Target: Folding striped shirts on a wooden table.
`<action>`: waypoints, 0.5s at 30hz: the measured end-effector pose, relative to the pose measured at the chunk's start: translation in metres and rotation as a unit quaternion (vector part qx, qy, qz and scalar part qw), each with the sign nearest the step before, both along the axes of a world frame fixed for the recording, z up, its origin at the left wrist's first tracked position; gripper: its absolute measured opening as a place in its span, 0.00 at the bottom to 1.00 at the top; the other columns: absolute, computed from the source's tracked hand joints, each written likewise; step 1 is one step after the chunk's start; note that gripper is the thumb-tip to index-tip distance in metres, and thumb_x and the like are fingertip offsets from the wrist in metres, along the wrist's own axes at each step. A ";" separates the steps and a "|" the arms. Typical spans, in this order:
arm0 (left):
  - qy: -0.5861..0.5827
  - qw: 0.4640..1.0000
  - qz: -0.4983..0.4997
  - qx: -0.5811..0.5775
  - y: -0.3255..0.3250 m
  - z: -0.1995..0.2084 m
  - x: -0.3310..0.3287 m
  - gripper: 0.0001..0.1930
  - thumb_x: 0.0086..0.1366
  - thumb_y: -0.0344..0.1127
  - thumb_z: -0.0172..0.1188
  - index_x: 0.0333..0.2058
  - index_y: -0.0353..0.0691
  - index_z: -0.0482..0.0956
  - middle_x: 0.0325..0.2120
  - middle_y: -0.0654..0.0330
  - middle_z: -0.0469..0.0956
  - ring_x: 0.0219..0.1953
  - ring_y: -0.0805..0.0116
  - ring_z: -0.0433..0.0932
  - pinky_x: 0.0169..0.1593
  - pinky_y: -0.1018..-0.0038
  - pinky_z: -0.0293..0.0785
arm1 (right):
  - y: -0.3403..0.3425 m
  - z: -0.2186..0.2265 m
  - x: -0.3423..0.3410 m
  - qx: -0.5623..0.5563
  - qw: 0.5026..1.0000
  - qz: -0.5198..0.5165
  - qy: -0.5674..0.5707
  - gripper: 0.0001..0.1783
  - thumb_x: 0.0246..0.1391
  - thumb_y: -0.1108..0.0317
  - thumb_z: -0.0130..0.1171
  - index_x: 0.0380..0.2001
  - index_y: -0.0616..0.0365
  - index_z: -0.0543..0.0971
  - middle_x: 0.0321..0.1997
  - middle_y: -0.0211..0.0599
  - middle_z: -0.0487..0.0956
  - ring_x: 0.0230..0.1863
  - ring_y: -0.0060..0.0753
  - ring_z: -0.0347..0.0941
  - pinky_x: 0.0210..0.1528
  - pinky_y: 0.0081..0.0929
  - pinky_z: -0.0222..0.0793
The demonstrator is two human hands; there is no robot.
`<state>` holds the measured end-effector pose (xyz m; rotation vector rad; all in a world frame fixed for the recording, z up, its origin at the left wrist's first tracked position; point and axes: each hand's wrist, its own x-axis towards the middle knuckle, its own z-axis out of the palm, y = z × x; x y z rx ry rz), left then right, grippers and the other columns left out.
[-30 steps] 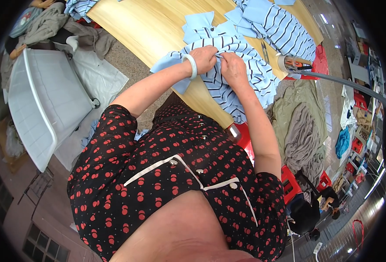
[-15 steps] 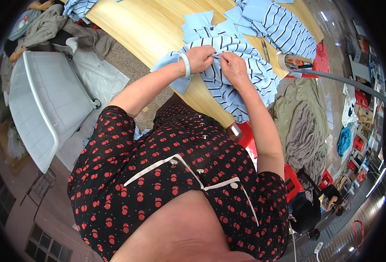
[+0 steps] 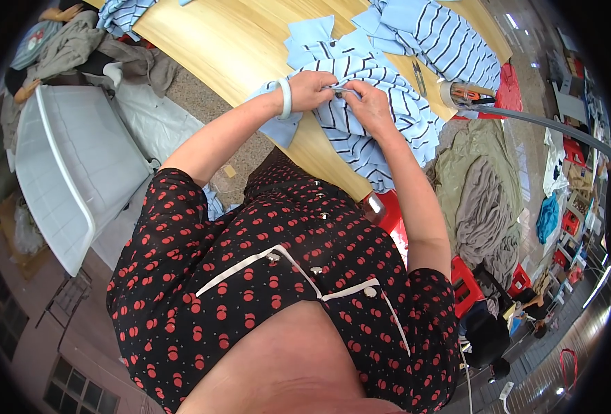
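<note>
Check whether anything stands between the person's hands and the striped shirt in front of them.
Nothing visible does: the left hand and right hand both pinch the striped shirt directly. The small metal tool and the clear container lie to the right, out of the way.

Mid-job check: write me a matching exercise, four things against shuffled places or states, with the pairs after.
1. Blue striped garment
2. Pale bangle
3. Thin metal tool
4. Whitish plastic tub

A. Around the left wrist
B. Left of the table
C. Pinched by the left hand and right hand
D. Lying flat on the wood

Pairs: 1-C, 2-A, 3-D, 4-B
</note>
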<state>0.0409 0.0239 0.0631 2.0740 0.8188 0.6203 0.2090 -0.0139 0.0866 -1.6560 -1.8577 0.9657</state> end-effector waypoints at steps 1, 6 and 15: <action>-0.010 0.995 -0.008 -0.101 0.002 -0.002 -0.002 0.06 0.50 0.33 0.47 0.23 0.36 0.68 0.14 0.59 0.65 0.20 0.68 0.65 0.24 0.74 0.61 | 0.000 0.000 -0.001 -0.006 1.000 0.002 0.002 0.10 0.40 0.67 0.52 0.28 0.59 0.74 0.24 0.40 0.73 0.24 0.32 0.69 0.28 0.23 0.63; -0.038 0.932 0.004 -0.359 0.005 -0.004 -0.004 0.08 0.54 0.38 0.48 0.24 0.40 0.72 0.12 0.74 0.60 0.16 0.87 0.55 0.19 0.86 0.52 | 0.005 -0.004 0.002 0.015 1.000 0.022 0.001 0.10 0.40 0.66 0.53 0.28 0.58 0.74 0.24 0.38 0.74 0.24 0.31 0.69 0.28 0.22 0.63; 0.002 0.905 0.022 -0.426 0.010 -0.016 -0.002 0.08 0.52 0.41 0.52 0.22 0.44 0.74 0.11 0.78 0.60 0.13 0.88 0.52 0.16 0.86 0.46 | 0.002 -0.011 -0.002 -0.037 0.999 -0.003 -0.003 0.12 0.40 0.62 0.53 0.28 0.57 0.75 0.25 0.37 0.75 0.26 0.30 0.70 0.29 0.21 0.63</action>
